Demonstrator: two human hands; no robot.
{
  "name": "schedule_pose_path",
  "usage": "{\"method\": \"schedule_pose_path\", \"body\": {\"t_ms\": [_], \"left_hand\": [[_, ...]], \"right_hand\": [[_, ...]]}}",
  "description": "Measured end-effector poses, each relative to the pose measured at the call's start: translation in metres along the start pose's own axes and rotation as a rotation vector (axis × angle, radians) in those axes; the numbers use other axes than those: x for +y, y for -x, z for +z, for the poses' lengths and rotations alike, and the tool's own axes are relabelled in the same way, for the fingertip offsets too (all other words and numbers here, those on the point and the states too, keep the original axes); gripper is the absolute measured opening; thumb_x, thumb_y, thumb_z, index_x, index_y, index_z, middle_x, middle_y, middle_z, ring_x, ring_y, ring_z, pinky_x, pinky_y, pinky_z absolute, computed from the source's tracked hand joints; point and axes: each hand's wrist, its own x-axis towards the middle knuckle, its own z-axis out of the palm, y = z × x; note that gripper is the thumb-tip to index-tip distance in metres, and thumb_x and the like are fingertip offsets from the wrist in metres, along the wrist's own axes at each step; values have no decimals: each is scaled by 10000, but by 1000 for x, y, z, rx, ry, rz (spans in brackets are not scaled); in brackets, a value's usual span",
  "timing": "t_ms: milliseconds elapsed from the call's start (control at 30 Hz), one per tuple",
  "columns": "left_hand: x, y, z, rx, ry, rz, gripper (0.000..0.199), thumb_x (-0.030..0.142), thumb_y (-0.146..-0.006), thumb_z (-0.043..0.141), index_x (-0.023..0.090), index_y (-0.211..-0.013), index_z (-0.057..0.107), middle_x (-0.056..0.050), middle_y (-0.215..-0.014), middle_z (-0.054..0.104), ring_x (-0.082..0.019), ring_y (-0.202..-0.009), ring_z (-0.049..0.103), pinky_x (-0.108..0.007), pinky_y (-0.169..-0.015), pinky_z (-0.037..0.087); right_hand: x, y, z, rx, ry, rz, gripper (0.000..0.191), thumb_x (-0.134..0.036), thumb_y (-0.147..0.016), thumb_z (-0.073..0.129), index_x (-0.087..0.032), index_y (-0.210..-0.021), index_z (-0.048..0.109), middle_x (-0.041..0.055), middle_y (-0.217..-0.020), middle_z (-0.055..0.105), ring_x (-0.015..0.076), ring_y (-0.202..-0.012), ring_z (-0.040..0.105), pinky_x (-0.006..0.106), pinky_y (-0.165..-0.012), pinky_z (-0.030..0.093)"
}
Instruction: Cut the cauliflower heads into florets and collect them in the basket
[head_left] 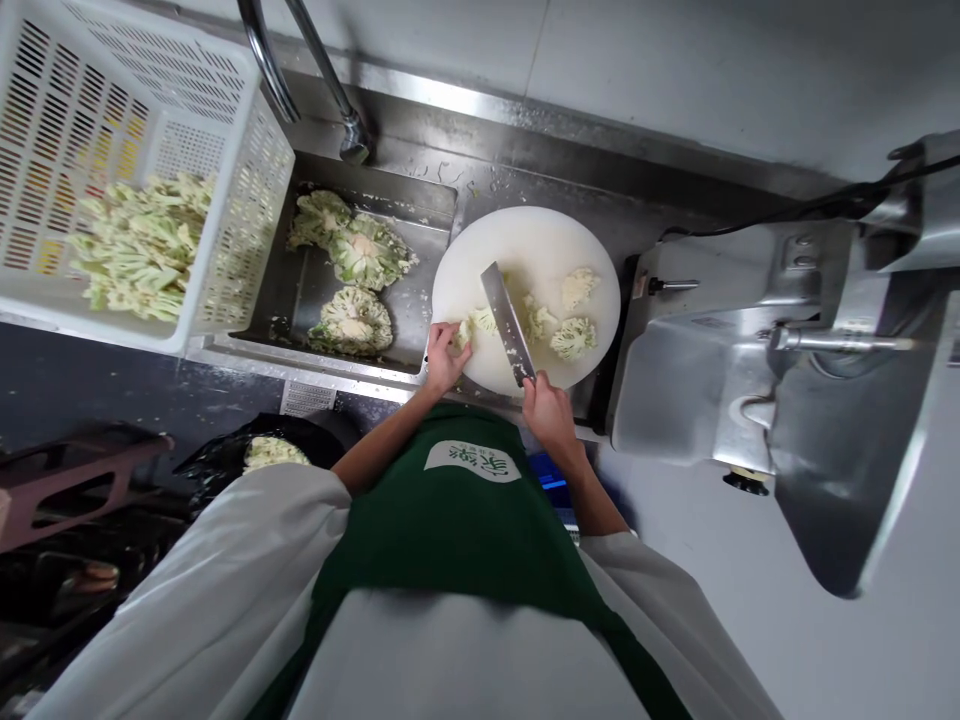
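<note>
A round white cutting board [480, 235] lies in front of me with several cauliflower florets [574, 339] on it. My right hand [551, 410] is wrapped round the handle of a cleaver [508, 322], whose broad blade points away over the board's middle. At the board's left edge, my left hand [446, 357] has its fingers closed on a small cauliflower piece [465, 332]. Pale florets sit close to both sides of the blade, partly hidden by it.
Larger cauliflower pieces [367, 252] lie in the steel sink [420, 205] to the left. Beyond it stands a white slotted basket [262, 190] holding cut florets [146, 245]. A tap [355, 140] overhangs the sink. A metal slicing machine [690, 380] borders the board on the right. Scraps fill a black bag [225, 445].
</note>
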Motion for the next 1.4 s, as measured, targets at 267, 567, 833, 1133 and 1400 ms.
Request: {"method": "schedule_pose_path", "body": {"t_ms": [267, 567, 833, 1133, 1400], "left_hand": [[3, -8, -10, 60, 17, 34, 138, 375, -868, 743, 257, -925, 701, -90, -1084, 586, -242, -1037, 620, -467, -981, 551], [-1, -7, -9, 70, -28, 85, 118, 332, -926, 672, 252, -975, 743, -90, -1027, 586, -218, -963, 632, -430, -896, 573], [4, -9, -11, 49, 18, 12, 214, 441, -924, 687, 238, -961, 744, -94, -973, 641, -227, -911, 647, -433, -883, 570], [6, -11, -14, 21, 18, -13, 234, 458, -928, 680, 231, -930, 737, -77, -944, 718, -237, -931, 670, -429, -910, 547], [4, -11, -13, 12, 2, 2, 253, 464, -948, 653, 227, -943, 742, -83, -947, 723, -237, -927, 673, -434, -906, 550]], "right_hand": [[0, 1, 7, -1, -4, -59, 346, -328, -1098, 290, -142, -1155, 576, 122, -933, 757, 245, -863, 720, 286, -735, 401], [-7, 2, 12, -64, 61, -124, 365, -332, -1103, 271, -142, -1186, 570, 137, -952, 758, 249, -891, 732, 289, -774, 427], [2, -12, 23, -184, 114, -86, 344, -311, -1094, 294, -157, -1182, 588, 140, -986, 757, 260, -944, 734, 305, -798, 444], [7, 3, 21, -85, 56, -110, 366, -330, -1102, 276, -133, -1176, 576, 135, -962, 756, 243, -891, 721, 290, -769, 418], [4, -1, 21, -97, 53, -118, 317, -324, -1098, 301, -147, -1141, 561, 114, -924, 757, 244, -878, 722, 284, -730, 390]]}}
